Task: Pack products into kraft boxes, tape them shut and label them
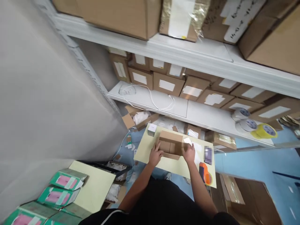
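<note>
An open-topped cardboard box (170, 147) sits on a pale yellow tabletop (142, 150), with long flaps along its far and near sides. My left hand (156, 155) grips the left end of the box, fingers bent over its edge. At the opposite end, my right hand (189, 153) holds the right side, its thumb and some fingertips partly hidden. White paper sheets (198, 150) lie just beyond and beside my right hand. Behind the box to the left stands a small white box (152, 130). An orange tape dispenser (205, 172) and a phone-like purple item, blurred (208, 155), lie at the table's right end.
Ahead, a white shelf (203, 112) carries labelled cartons (167, 84), tape rolls (263, 130) and a white cable (152, 100). An opened carton (140, 120) is below it. Green boxes (64, 181) are at left; a large open carton (253, 200) stands right.
</note>
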The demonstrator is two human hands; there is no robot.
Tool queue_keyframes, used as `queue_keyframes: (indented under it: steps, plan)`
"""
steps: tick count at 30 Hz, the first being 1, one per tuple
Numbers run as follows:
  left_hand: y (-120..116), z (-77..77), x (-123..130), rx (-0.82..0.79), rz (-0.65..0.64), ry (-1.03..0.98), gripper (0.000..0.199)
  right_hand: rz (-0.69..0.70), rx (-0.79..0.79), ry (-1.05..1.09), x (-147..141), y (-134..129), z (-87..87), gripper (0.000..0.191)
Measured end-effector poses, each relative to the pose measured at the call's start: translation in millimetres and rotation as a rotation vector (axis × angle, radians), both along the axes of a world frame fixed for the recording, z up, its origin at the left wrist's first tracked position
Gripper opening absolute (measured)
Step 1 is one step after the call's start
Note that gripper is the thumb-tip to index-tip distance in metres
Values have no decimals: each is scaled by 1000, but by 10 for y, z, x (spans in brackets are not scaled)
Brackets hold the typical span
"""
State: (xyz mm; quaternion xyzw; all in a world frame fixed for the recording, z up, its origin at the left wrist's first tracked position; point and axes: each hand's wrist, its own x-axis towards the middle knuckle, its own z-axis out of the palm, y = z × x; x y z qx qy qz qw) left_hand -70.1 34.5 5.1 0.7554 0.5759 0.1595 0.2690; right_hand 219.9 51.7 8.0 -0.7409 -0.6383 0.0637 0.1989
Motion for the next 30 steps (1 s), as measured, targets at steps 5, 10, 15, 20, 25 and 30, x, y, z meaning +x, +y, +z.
queue_keyframes:
  steps: [5,10,15,20,25,30]
  plan:
    - [-40,197,-260,18,7,-19,22,114,137,87,-304,261,298,44]
    - [-217,242,-427,44,142,-25,19,309,62,148,-764,415,588,45]
    - [-498,256,-532,102,333,-28,20,545,-35,192,-1145,541,775,48]
    - [-1114,261,-639,103,587,-4,21,780,-75,313,-1594,499,731,49]
    - [-1946,288,-741,77,874,50,13,995,-139,411,-2092,186,637,48]
    - [-2785,442,-791,53,1151,111,14,1256,-185,444,-2650,-307,678,47]
